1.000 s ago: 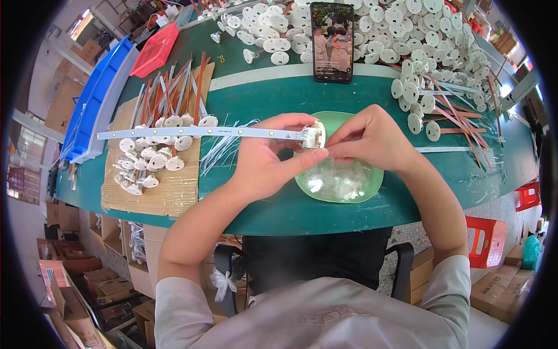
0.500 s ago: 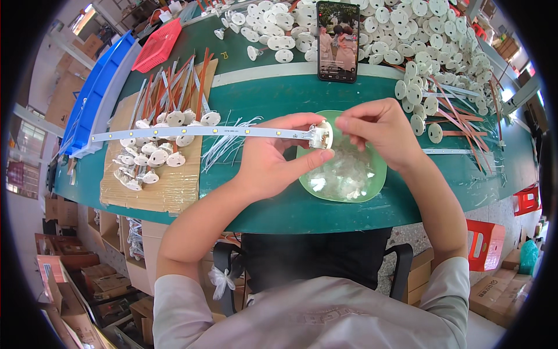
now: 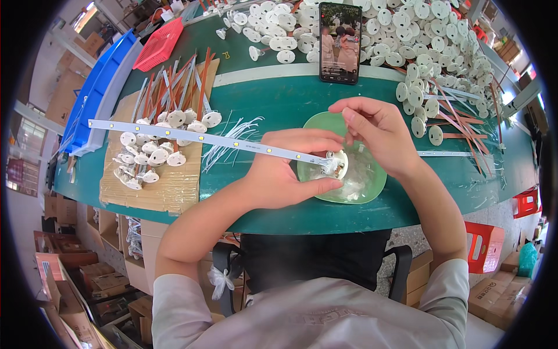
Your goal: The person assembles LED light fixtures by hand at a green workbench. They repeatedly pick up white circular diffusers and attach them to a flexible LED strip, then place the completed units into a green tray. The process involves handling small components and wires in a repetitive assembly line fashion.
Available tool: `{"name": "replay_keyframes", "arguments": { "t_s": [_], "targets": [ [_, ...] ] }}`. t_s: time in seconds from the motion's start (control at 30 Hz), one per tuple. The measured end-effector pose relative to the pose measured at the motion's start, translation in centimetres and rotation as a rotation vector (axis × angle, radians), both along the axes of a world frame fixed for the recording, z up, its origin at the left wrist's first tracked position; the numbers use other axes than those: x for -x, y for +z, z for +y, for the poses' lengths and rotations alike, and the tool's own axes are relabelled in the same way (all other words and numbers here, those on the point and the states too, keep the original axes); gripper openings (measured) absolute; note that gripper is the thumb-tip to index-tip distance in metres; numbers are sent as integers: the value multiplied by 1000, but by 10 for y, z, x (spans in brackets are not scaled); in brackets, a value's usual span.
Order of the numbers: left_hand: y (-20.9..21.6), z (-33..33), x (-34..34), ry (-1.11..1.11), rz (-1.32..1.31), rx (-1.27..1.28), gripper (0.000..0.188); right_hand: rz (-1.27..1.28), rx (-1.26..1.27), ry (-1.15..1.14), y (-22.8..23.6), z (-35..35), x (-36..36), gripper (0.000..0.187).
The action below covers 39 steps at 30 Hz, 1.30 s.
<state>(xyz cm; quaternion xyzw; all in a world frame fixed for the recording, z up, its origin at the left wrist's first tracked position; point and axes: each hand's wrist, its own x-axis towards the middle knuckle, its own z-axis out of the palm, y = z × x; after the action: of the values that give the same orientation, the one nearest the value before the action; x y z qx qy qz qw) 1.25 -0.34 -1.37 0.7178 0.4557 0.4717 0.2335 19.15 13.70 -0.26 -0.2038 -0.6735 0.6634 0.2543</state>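
Note:
My left hand [image 3: 276, 177] is closed on the white round cap [image 3: 344, 166] at one end of an LED strip [image 3: 218, 139], thumb below and fingers above. Tilted, the narrow strip stretches leftward over the cardboard, its far end the higher one. Beneath the cap sits a green bowl [image 3: 379, 185] with small clear pieces [image 3: 359, 183] in it. Just up and right of the cap, my right hand [image 3: 381, 131] hovers over the bowl with thumb and fingertips pinched together. Whatever is in that pinch, if anything, is too small to make out.
Capped strips lie bunched on a cardboard sheet [image 3: 151, 198] at left, beside loose white wires [image 3: 229, 139]. A phone [image 3: 339, 43] stands at the back. White round caps [image 3: 424, 29] heap up at back right. Blue bin [image 3: 96, 93] and red basket [image 3: 158, 43] stand far left.
The capped end of the strip has come down and slightly right, so the strip now slopes. My left hand moved with it; my right fingertips are still pinched near the cap.

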Motion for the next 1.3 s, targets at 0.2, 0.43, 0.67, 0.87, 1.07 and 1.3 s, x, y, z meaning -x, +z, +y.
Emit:
{"name": "replay_keyframes", "arguments": {
  "t_s": [0.2,0.43,0.67,0.87,1.07,1.3],
  "targets": [
    [-1,1,-1,-3,23,-32,50,17,-110,-7,-3,-4,1,19],
    [-1,-1,-4,54,-4,-38,44,157,-105,55,-4,-12,-1,11],
    [-1,-2,-4,116,102,-87,45,111,-243,55,-3,-12,-2,12],
    [2,-2,-5,189,89,-83,44,-15,-320,7,6,-12,-3,12],
    [5,-2,-6,178,102,-57,43,-4,-706,-24,10,-12,-3,9],
    [4,-2,-4,148,100,-77,44,9,-716,-4,7,-13,-3,4]
  ]
}}
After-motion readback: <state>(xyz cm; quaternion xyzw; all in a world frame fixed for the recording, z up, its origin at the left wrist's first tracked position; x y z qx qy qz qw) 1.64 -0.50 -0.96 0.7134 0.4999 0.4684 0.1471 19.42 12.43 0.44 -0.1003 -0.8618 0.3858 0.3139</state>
